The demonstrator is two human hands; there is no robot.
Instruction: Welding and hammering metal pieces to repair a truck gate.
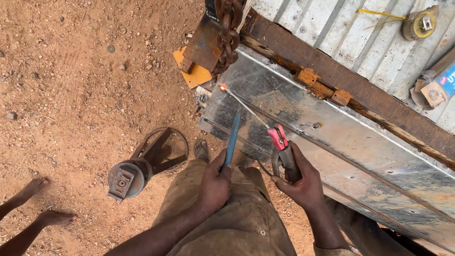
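Here, your right hand [303, 182] is closed around a welding electrode holder [283, 151] with pink jaws, just over the shiny metal sheet [350, 151]. The welding rod [246, 108] clamped in it slants up to a glowing tip on the sheet's upper left end, near the rusty chain [228, 33]. Your left hand [215, 185], beside the holder, grips a blue-handled tool [232, 140] pointing toward that tip. Past the sheet's rusty bar [341, 78] lies a yellow tape measure [419, 22].

Glowing electrode [244, 107] on steel sheet [332, 142]
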